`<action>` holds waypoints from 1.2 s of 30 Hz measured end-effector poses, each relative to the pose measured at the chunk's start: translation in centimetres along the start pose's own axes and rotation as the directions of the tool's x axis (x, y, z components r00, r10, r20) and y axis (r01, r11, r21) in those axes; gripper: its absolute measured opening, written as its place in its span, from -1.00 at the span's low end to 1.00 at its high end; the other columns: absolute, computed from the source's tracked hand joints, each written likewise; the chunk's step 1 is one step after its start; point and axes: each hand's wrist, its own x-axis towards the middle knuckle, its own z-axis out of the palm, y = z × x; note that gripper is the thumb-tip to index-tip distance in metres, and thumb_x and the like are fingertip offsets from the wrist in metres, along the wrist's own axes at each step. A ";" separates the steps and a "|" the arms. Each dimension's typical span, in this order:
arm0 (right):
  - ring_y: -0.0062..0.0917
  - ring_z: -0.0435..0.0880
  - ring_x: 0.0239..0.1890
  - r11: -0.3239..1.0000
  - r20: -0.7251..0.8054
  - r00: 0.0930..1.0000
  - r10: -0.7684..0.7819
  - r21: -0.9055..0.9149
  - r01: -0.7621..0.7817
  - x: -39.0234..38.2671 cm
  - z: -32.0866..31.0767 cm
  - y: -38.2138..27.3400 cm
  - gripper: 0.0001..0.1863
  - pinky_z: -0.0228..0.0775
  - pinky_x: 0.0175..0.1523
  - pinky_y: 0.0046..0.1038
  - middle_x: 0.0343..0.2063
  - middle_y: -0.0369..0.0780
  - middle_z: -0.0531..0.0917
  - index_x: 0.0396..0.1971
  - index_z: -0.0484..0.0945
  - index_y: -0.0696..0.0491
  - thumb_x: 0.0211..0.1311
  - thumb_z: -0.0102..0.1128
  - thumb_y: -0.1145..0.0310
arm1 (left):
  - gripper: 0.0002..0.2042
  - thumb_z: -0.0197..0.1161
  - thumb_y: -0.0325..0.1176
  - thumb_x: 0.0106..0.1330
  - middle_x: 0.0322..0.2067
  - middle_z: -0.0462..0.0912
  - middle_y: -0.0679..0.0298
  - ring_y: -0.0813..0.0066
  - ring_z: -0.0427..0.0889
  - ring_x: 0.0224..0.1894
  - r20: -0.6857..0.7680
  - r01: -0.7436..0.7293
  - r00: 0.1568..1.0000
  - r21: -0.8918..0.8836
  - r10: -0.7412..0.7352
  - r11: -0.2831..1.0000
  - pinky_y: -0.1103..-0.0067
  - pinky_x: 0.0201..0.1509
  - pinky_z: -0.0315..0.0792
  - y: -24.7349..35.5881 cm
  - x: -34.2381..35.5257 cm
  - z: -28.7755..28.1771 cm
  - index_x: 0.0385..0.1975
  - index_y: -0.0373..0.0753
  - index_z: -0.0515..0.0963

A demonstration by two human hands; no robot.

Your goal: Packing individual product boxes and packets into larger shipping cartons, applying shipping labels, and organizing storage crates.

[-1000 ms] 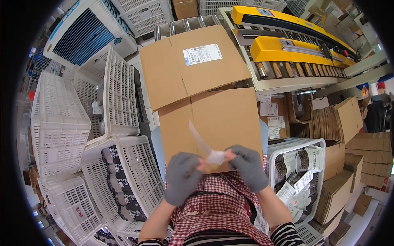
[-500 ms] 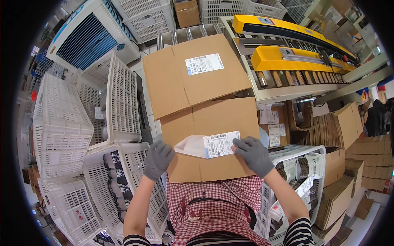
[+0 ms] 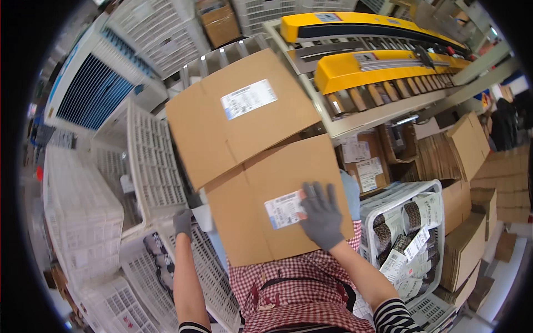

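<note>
My gloved right hand [image 3: 319, 213] lies flattened, fingers spread, on the lower cardboard sheet [image 3: 233, 216], over the right end of a white printed label [image 3: 282, 211] stuck there. At the sheet's left, my gloved left hand [image 3: 183, 222] is down beside the crates, closed on what looks like white backing paper [image 3: 203, 218]; its fingertips are partly hidden and blurred. Above lies a second cardboard sheet [image 3: 200, 133] bearing another white label [image 3: 248, 100], on a roller conveyor [image 3: 222, 55].
White plastic crates [image 3: 158, 158] line the left, beside an air cooler [image 3: 91, 86]. A crate of packets [image 3: 402, 244] sits at my right, with stacked cardboard [image 3: 438, 155] behind. A yellow-railed machine [image 3: 344, 72] spans the upper right; dark clothing [image 3: 505, 127] hangs or stands far right.
The label's backing has come off and the label lies on the cardboard. My left hand has moved left and away, my right hand inward onto the label. The view has turned slightly.
</note>
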 end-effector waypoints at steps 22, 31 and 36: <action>-0.40 0.51 -0.39 0.320 0.559 0.628 0.542 0.554 -0.769 -1.2 -7.1 4.7 -0.71 0.31 -0.26 -0.35 -0.47 -0.16 0.48 -0.37 0.38 0.14 0.15 0.21 0.23 | -0.57 0.03 -0.08 0.33 -0.13 0.59 0.14 0.28 0.59 -0.15 0.752 0.303 0.638 -0.047 -0.166 0.952 0.35 -0.19 0.50 -2.2 6.4 32.3 0.03 -0.28 0.42; -0.59 0.52 -0.08 0.102 0.563 0.642 0.520 0.705 -0.701 -12.1 -13.4 9.1 -0.51 0.34 0.05 -0.52 -0.11 -0.24 0.58 0.08 0.42 0.16 0.23 0.19 0.19 | -0.57 0.02 -0.07 0.34 -0.10 0.58 0.13 0.27 0.58 -0.12 0.795 0.232 0.605 -0.126 -0.042 0.965 0.35 -0.15 0.49 1.5 4.3 32.0 0.05 -0.28 0.41; -0.42 0.53 0.03 -0.320 0.387 0.381 0.840 0.919 -0.230 -30.0 -15.7 12.7 -0.53 0.37 0.15 -0.37 0.01 -0.22 0.53 0.14 0.35 0.08 0.26 0.12 0.26 | -0.56 0.01 -0.07 0.35 -0.08 0.57 0.13 0.27 0.57 -0.10 0.809 0.190 0.585 -0.218 0.068 0.957 0.35 -0.13 0.48 5.4 3.6 32.7 0.06 -0.28 0.40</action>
